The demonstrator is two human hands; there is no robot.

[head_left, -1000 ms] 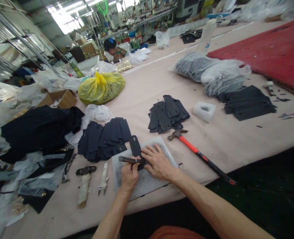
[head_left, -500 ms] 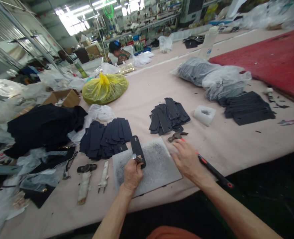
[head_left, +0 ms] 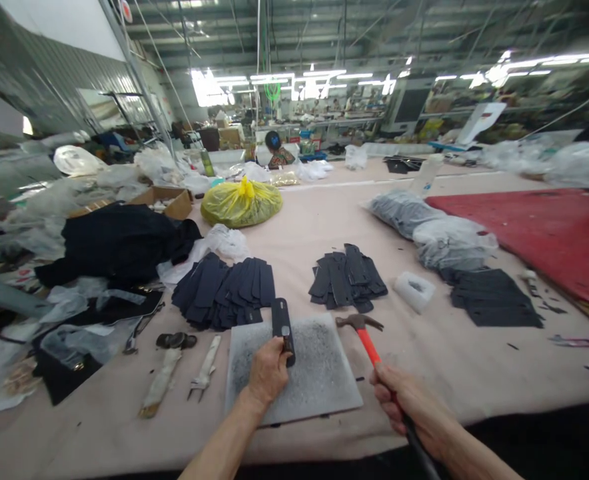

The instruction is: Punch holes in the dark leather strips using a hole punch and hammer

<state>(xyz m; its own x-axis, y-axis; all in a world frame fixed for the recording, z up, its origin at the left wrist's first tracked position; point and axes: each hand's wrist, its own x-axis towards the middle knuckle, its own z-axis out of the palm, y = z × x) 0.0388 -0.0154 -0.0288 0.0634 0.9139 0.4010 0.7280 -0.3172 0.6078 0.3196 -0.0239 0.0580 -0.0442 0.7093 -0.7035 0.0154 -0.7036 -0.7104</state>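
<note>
My left hand is closed around a short metal punch, which stands over a dark strip with a slot near its far end. The strip lies on a speckled grey-white board. To the right of the board, my right hand grips the handle of a claw hammer with a red-orange shaft and black grip. The hammer's head points away from me, near the board's far right corner. The punch's lower tip is hidden by my left hand.
Dark strips are piled behind the board at left and right. A mallet and a wrapped pronged tool lie to the left. Further right are a white block and more dark pieces. A yellow bag sits farther back.
My right hand has gone from open over the lying hammer to gripping its handle, and has moved nearer me. My left hand stays on the punch. The camera view has levelled.
</note>
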